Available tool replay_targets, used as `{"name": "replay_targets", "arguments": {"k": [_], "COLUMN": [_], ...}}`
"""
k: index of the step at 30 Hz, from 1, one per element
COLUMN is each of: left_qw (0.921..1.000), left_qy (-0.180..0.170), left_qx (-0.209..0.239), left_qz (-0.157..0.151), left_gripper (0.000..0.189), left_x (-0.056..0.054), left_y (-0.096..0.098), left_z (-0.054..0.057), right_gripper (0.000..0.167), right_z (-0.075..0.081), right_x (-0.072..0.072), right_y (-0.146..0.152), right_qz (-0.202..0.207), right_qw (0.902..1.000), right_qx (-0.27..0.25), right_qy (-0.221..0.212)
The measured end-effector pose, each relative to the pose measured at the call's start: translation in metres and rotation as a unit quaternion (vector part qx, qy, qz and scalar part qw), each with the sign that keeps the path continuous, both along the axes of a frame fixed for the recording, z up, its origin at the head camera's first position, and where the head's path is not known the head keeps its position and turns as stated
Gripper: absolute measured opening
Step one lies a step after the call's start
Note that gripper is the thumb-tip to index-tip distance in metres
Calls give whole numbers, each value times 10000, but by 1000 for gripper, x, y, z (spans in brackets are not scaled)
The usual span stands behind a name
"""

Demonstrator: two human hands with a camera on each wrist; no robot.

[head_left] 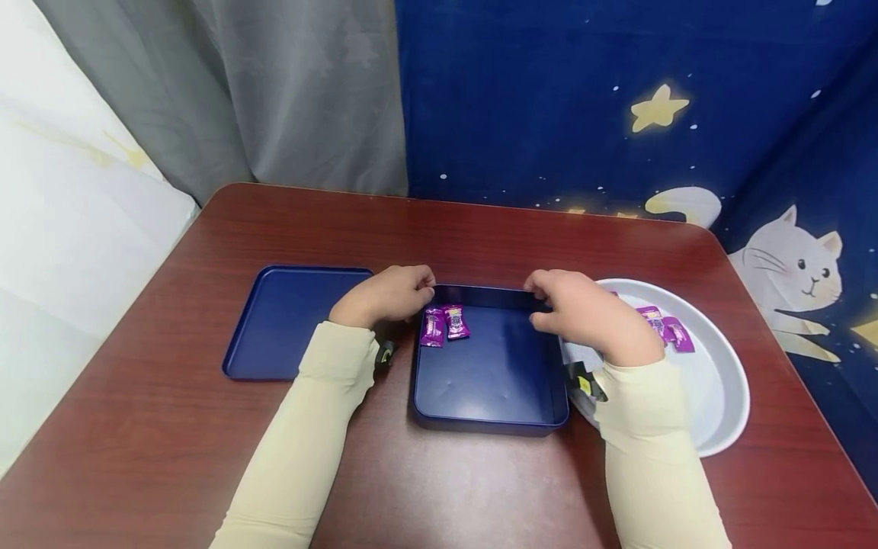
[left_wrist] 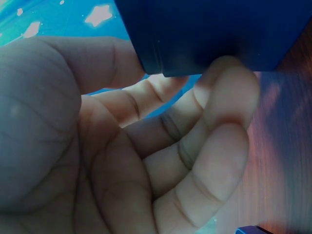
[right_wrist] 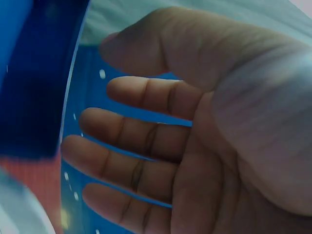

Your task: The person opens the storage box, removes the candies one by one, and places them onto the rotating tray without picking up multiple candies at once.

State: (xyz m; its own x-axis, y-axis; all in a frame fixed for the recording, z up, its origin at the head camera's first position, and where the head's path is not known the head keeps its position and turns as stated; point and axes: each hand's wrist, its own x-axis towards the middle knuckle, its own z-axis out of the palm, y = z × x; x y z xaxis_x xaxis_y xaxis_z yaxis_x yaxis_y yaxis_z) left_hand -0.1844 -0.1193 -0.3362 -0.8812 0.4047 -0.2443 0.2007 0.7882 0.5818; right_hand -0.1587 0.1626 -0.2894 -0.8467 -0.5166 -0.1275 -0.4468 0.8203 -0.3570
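Observation:
A dark blue rectangular box (head_left: pixel 490 374) sits in the middle of the table. Two purple-wrapped candies (head_left: pixel 444 324) lie side by side in its far left corner. My left hand (head_left: pixel 392 293) is at that corner; in the left wrist view its curled fingers (left_wrist: pixel 231 92) hold the outer wall, the thumb at the edge. At the far right corner is my right hand (head_left: pixel 583 309), fingers loosely extended and nothing held. In the right wrist view its fingertips (right_wrist: pixel 73 146) are close beside the box's side (right_wrist: pixel 39 122).
To the left a flat blue lid (head_left: pixel 274 328) lies on the table, partly behind the left hand. A white round tray (head_left: pixel 734 381) with several purple-wrapped candies (head_left: pixel 675 333) stands at the right, partly covered by the right arm. Curtains (head_left: pixel 549 99) hang behind the table's far edge.

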Motion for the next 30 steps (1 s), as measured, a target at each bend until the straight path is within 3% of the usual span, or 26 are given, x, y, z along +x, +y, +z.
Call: {"name": "replay_targets", "arguments": {"k": [5, 9, 14, 21, 30], "left_qw": [10000, 10000, 9999, 9999, 9999], "left_qy": [-43, -71, -113, -120, -156], "left_qx": [26, 36, 37, -11, 66], "left_qz": [9, 24, 24, -9, 15], "left_gripper": [13, 14, 16, 17, 19], "left_x": [1, 1, 1, -1, -1], "left_y": [1, 1, 1, 1, 0], "left_z": [1, 2, 2, 1, 0], "right_gripper": [38, 44, 51, 61, 59], "right_z": [-7, -14, -24, -36, -47], "right_x": [-2, 1, 3, -1, -7], "right_y": [-29, -51, -69, -80, -86], "right_qz": [449, 683, 723, 691, 891], "right_qw": [9985, 9956, 9921, 9912, 9865], "right_qx": [301, 638, 975, 1044, 1296], "right_qy": [116, -64, -329, -429, -460]}}
